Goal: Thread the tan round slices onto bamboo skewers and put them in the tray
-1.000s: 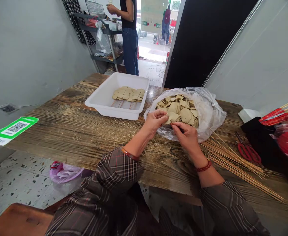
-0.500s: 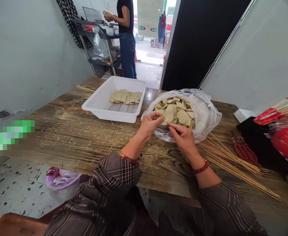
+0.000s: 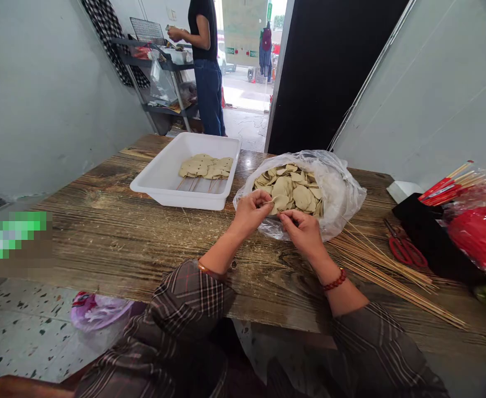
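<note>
My left hand [image 3: 250, 213] is closed, pinching the edge of a thin, round beige slice [image 3: 278, 205] between thumb and fingertips. Close beside it, my right hand [image 3: 305, 231] pinches at the slice's lower edge; what sits between those fingertips is too small to make out. Both hands are at the near rim of a clear plastic bag [image 3: 344, 190], which lies open and is full of similar loose slices [image 3: 304, 198]. To the left, a white plastic tray [image 3: 158, 172] holds flat beige slices threaded on thin sticks [image 3: 205, 167].
Long bamboo skewers [image 3: 392, 282] lie loose right of the bag. Beyond them are red-handled scissors [image 3: 406, 251], a black box [image 3: 429, 237] and a red bundle in plastic [image 3: 481, 232]. A person [image 3: 205, 61] stands by a grey shelf cart [image 3: 156, 63] at the back.
The view has turned slightly, so most things sit a little farther left. Both hands stay together at the bag, and the slice between them appears tilted differently.
</note>
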The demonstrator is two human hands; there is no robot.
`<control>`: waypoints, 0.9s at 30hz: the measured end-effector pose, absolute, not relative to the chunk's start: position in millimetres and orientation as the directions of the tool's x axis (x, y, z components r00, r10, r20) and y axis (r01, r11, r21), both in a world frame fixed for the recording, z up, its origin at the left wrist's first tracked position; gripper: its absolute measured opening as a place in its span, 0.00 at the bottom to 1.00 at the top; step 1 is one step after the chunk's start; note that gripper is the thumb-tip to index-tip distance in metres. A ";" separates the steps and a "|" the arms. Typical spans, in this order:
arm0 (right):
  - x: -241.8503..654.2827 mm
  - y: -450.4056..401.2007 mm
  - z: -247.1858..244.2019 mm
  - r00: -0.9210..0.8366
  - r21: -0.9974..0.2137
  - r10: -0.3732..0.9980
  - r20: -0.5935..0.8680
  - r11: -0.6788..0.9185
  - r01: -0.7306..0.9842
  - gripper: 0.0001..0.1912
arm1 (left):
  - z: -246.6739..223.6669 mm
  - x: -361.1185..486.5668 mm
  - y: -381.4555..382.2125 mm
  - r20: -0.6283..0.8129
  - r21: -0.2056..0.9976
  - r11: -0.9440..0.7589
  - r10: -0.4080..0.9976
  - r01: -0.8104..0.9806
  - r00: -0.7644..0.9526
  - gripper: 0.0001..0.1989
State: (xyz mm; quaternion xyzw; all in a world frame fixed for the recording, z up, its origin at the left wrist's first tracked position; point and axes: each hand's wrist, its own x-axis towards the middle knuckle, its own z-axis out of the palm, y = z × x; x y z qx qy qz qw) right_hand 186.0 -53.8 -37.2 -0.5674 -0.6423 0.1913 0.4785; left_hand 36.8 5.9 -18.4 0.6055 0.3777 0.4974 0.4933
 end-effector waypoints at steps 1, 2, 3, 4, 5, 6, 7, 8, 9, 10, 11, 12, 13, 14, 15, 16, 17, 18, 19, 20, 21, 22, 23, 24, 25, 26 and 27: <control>185.9 -54.0 -36.9 0.104 -0.789 0.911 0.399 0.283 0.545 0.14 | -17.9 37.0 5.1 0.221 0.975 -0.219 0.943 -0.036 0.248 0.06; 185.7 -54.1 -36.5 0.107 -0.791 0.911 0.399 0.283 0.542 0.14 | -17.3 37.1 4.4 0.209 0.978 -0.205 0.938 -0.044 0.275 0.07; 185.6 -54.3 -36.1 0.113 -0.796 0.911 0.397 0.280 0.536 0.14 | -16.8 37.2 3.7 0.195 0.981 -0.185 0.934 -0.062 0.299 0.07; 185.4 -54.5 -35.7 0.121 -0.804 0.912 0.391 0.275 0.527 0.14 | -16.5 37.2 3.3 0.178 0.983 -0.156 0.932 -0.092 0.315 0.09; 185.2 -54.8 -35.1 0.131 -0.815 0.914 0.383 0.268 0.515 0.15 | -16.4 37.1 3.0 0.156 0.984 -0.119 0.934 -0.130 0.321 0.10; 185.0 -55.1 -34.5 0.141 -0.826 0.917 0.374 0.260 0.501 0.15 | -16.6 37.0 2.8 0.127 0.983 -0.076 0.939 -0.168 0.320 0.12; 184.8 -55.5 -34.0 0.150 -0.836 0.919 0.365 0.253 0.486 0.15 | -17.0 37.1 2.6 0.094 0.979 -0.030 0.942 -0.199 0.321 0.14; 184.5 -55.8 -33.4 0.156 -0.844 0.920 0.360 0.250 0.474 0.15 | -17.8 37.3 2.3 0.060 0.975 0.015 0.942 -0.220 0.331 0.16; 184.3 -56.2 -32.9 0.158 -0.849 0.921 0.357 0.249 0.465 0.15 | -18.7 37.8 1.8 0.032 0.972 0.053 0.935 -0.229 0.353 0.18; 184.0 -56.5 -32.5 0.158 -0.852 0.921 0.356 0.251 0.459 0.14 | -19.8 38.4 1.2 0.014 0.969 0.083 0.923 -0.233 0.384 0.18; 183.8 -56.8 -32.2 0.156 -0.854 0.921 0.356 0.253 0.455 0.14 | -20.7 39.2 0.5 0.009 0.965 0.102 0.909 -0.242 0.417 0.18; 183.5 -57.0 -32.1 0.150 -0.855 0.923 0.355 0.255 0.452 0.14 | -21.5 40.0 -0.1 0.015 0.959 0.113 0.897 -0.261 0.442 0.17; 183.2 -57.2 -32.3 0.145 -0.856 0.924 0.353 0.257 0.449 0.14 | -21.9 40.5 -0.5 0.025 0.949 0.121 0.891 -0.290 0.453 0.17; 182.9 -57.2 -32.6 0.139 -0.858 0.926 0.350 0.258 0.444 0.14 | -21.8 40.6 -0.5 0.033 0.937 0.128 0.894 -0.324 0.447 0.17; 182.6 -57.2 -33.0 0.135 -0.861 0.928 0.347 0.258 0.438 0.14 | -21.3 40.1 0.0 0.033 0.923 0.139 0.901 -0.359 0.432 0.17; 182.2 -57.1 -33.5 0.129 -0.863 0.930 0.344 0.259 0.433 0.14 | -20.2 39.0 1.1 0.025 0.907 0.151 0.912 -0.392 0.408 0.17; 181.8 -57.0 -34.1 0.120 -0.865 0.933 0.340 0.260 0.428 0.15 | -18.9 37.2 2.7 0.011 0.892 0.164 0.923 -0.420 0.384 0.17; 181.4 -56.9 -34.6 0.108 -0.867 0.935 0.337 0.263 0.424 0.15 | -17.3 35.0 4.5 -0.006 0.878 0.177 0.933 -0.444 0.360 0.18; 181.0 -56.8 -35.2 0.095 -0.867 0.938 0.334 0.266 0.422 0.15 | -15.8 32.7 6.5 -0.020 0.867 0.185 0.941 -0.463 0.338 0.18; 180.7 -56.8 -35.8 0.082 -0.865 0.939 0.333 0.270 0.423 0.15 | -14.6 30.4 8.4 -0.030 0.858 0.188 0.947 -0.478 0.319 0.17; 180.5 -56.7 -36.4 0.074 -0.862 0.939 0.336 0.275 0.425 0.15 | -13.6 28.5 9.9 -0.035 0.852 0.188 0.952 -0.488 0.304 0.17; 180.4 -56.7 -37.0 0.072 -0.859 0.937 0.342 0.281 0.428 0.15 | -13.2 27.0 11.2 -0.037 0.849 0.186 0.955 -0.494 0.295 0.16; 180.2 -56.6 -37.4 0.074 -0.855 0.934 0.351 0.287 0.433 0.15 | -13.1 26.1 12.0 -0.035 0.848 0.181 0.956 -0.497 0.290 0.16; 180.1 -56.7 -37.8 0.074 -0.850 0.930 0.359 0.293 0.439 0.15 | -13.4 25.7 12.6 -0.029 0.848 0.172 0.959 -0.501 0.281 0.16; 180.0 -56.8 -38.0 0.073 -0.845 0.928 0.366 0.299 0.444 0.15 | -13.9 25.6 12.8 -0.022 0.850 0.159 0.964 -0.503 0.266 0.15; 179.7 -57.0 -38.0 0.068 -0.840 0.926 0.371 0.303 0.449 0.15 | -14.5 25.8 12.8 -0.018 0.852 0.143 0.969 -0.504 0.245 0.15; 179.3 -57.2 -37.9 0.063 -0.837 0.926 0.373 0.306 0.454 0.15 | -15.0 26.2 12.7 -0.019 0.854 0.131 0.975 -0.504 0.221 0.15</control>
